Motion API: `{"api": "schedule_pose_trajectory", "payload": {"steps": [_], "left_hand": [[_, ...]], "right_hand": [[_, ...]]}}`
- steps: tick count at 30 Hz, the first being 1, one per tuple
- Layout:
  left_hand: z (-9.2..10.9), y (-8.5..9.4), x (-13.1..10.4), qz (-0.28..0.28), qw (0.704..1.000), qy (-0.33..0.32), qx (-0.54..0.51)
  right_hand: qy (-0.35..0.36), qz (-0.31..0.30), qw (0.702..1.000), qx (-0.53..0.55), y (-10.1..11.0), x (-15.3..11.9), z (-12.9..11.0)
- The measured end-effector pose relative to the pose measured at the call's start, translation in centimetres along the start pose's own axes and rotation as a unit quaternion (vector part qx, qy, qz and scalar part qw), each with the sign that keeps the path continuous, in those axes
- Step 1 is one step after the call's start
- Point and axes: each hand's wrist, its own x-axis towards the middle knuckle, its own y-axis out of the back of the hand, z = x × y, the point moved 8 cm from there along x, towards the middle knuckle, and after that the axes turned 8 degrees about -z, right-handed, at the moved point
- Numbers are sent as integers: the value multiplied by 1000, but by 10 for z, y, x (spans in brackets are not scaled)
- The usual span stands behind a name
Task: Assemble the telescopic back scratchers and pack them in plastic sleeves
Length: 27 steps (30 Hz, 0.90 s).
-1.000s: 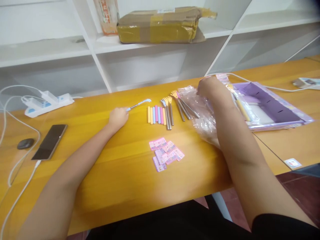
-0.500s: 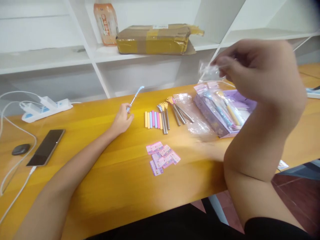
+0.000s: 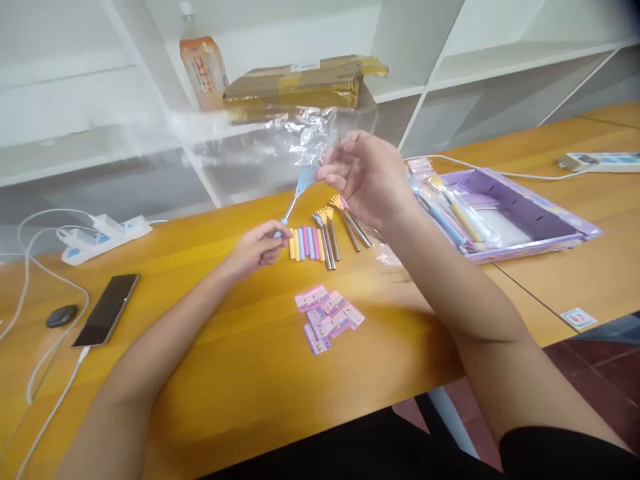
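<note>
My left hand [image 3: 261,245] is closed around the handle of a blue back scratcher [image 3: 289,208], which tilts up to the right over the table. Its hand-shaped head is beside the fingertips of my right hand [image 3: 357,167]. Those fingers pinch a clear plastic bag [image 3: 315,130], which spreads blurred to the left; whether the head is inside it I cannot tell. Beneath lie a row of pastel handle tubes [image 3: 306,244], several metal rods with hand-shaped heads [image 3: 327,230], and a loose pile of pink and purple cards [image 3: 327,317].
On the right, a purple box [image 3: 535,207] holds bagged back scratchers [image 3: 453,210]. A phone [image 3: 107,310], a black mouse-like object [image 3: 62,316] and a power strip [image 3: 107,239] with cables lie left. A taped carton [image 3: 295,87] and a bottle [image 3: 203,70] stand on the shelf behind.
My right hand has come left and down from above the purple box, bringing the plastic bag to the blue back scratcher's head. The left hand keeps its hold; the camera view has shifted slightly.
</note>
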Motion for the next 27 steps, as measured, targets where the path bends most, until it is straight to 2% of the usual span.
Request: {"api": "schedule_pose_trajectory", "payload": {"steps": [3, 7, 9, 11, 15, 18, 23, 25, 27], "left_hand": [[5, -1, 1, 33, 998, -60, -5], [23, 8, -7, 125, 981, -138, -50], [30, 14, -11, 166, 973, -153, -55], [32, 16, -14, 183, 970, -152, -45], [25, 11, -12, 172, 977, -126, -9], [22, 5, -13, 173, 977, -116, 46], [29, -8, -17, 172, 966, -114, 158], [29, -14, -17, 146, 967, -95, 186], [25, -21, -14, 95, 974, -71, 192]], "right_hand": [[-13, -34, 999, 25, -19, 0, 27], [-34, -155, 986, -54, -54, -12, 53], [-44, -211, 974, -76, -66, -16, 62], [-62, -227, 971, -44, -69, -15, 70], [-75, -183, 980, 39, -58, -4, 83], [-58, -192, 978, 49, -59, -4, 84], [-56, -194, 979, 37, -65, -11, 80], [-64, -193, 979, 32, -66, -12, 81], [-73, -202, 976, 27, -68, -13, 85]]}}
